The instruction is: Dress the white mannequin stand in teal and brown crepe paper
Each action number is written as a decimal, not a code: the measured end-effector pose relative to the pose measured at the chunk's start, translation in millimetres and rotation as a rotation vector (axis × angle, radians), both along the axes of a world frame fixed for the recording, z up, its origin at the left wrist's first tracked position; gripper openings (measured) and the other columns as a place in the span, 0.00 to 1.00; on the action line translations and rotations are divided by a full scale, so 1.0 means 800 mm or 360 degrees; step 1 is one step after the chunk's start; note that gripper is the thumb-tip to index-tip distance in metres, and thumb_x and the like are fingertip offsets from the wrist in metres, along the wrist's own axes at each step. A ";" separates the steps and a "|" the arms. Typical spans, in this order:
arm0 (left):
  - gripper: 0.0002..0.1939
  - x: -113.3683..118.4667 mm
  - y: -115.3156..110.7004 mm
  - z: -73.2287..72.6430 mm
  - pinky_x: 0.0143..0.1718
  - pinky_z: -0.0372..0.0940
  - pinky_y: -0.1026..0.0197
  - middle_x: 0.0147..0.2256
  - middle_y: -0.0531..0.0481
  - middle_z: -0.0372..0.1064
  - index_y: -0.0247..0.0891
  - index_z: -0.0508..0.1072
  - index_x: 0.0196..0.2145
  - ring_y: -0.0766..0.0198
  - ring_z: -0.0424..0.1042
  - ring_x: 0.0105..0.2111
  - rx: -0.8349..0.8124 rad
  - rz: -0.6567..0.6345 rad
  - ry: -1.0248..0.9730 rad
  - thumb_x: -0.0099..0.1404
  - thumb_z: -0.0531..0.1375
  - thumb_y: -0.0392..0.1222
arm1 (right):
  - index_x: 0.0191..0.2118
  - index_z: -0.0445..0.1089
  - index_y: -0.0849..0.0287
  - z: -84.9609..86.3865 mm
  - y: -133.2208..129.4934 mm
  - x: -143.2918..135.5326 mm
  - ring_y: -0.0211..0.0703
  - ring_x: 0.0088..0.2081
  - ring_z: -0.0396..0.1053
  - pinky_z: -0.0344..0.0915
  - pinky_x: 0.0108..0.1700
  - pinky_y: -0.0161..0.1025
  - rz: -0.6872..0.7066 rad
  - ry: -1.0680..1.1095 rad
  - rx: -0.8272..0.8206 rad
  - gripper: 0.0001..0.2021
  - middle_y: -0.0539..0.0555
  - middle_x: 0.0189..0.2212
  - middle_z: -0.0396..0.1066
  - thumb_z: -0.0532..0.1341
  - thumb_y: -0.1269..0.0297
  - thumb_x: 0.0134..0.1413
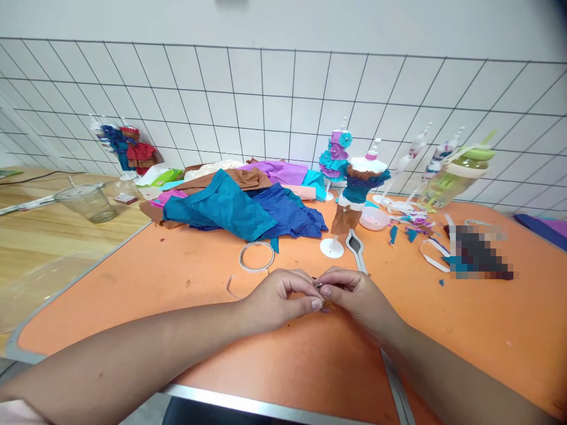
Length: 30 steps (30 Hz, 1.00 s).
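Observation:
My left hand (290, 298) and my right hand (348, 292) meet above the orange table (283, 360), fingertips pinched together. Between them is a small brown piece (326, 304), mostly hidden by the fingers. Just behind the hands stands a small white mannequin (332, 248) dressed in brown and teal crepe paper. Scissors (355, 248) with grey and black handles lie beside its base. A roll of narrow tape (257, 257) rests flat behind my left hand.
Teal paper (219, 206) and blue paper (290, 212) are heaped at the back. Another decorated mannequin (335, 153), a pink bowl (374, 218), paper scraps and a green-lidded bottle (460, 177) stand back right. A clear cup (88, 203) is at left.

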<state>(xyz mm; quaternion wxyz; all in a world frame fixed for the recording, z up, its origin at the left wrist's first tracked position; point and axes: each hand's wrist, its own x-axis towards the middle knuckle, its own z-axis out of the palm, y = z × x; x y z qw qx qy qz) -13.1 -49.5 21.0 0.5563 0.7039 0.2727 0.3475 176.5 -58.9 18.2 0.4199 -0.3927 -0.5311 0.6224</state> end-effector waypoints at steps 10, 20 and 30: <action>0.07 0.007 -0.004 0.005 0.48 0.65 0.59 0.41 0.43 0.77 0.35 0.79 0.31 0.60 0.74 0.44 0.0052 0.0292 0.0109 0.62 0.61 0.39 | 0.30 0.70 0.57 -0.004 0.004 0.012 0.41 0.44 0.70 0.66 0.43 0.35 -0.0174 0.0176 0.0019 0.09 0.53 0.46 0.73 0.67 0.58 0.51; 0.09 0.006 0.012 -0.006 0.37 0.66 0.66 0.30 0.52 0.78 0.37 0.77 0.31 0.65 0.76 0.32 0.0199 0.0649 0.0458 0.64 0.58 0.40 | 0.41 0.59 0.54 0.014 -0.009 0.001 0.36 0.24 0.68 0.67 0.30 0.34 -0.0159 -0.0363 -0.0062 0.20 0.47 0.24 0.75 0.69 0.57 0.47; 0.11 0.005 0.002 -0.004 0.35 0.63 0.66 0.33 0.54 0.79 0.41 0.80 0.34 0.66 0.76 0.32 0.0502 0.0595 0.0631 0.65 0.57 0.40 | 0.38 0.67 0.58 -0.005 -0.005 -0.009 0.40 0.32 0.72 0.72 0.32 0.35 -0.0292 -0.0205 -0.0189 0.22 0.51 0.27 0.75 0.69 0.47 0.43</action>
